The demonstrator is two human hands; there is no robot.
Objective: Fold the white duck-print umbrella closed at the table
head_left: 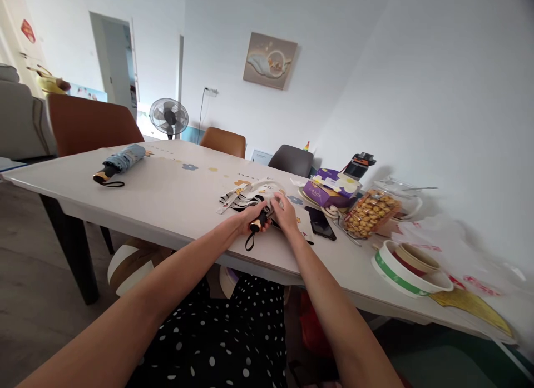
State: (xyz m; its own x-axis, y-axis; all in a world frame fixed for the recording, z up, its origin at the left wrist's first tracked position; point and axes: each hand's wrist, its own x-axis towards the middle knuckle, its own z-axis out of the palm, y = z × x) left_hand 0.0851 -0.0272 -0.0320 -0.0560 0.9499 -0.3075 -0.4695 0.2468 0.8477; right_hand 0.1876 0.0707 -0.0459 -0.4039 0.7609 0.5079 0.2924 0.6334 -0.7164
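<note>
A folded white umbrella [250, 194] with black-striped trim lies on the pale table [175, 199] in front of me. My left hand [250, 215] is closed round its black handle, whose wrist strap hangs over the table edge. My right hand [284, 209] grips the umbrella's fabric just beside the handle, fingers curled on the cloth.
A second folded blue umbrella [119, 163] lies at the far left of the table. To the right are a black phone [320, 223], a purple box [325, 194], a jar of snacks [369, 213], stacked bowls [409, 265]. Brown chairs [89, 124] and a fan [169, 117] stand behind.
</note>
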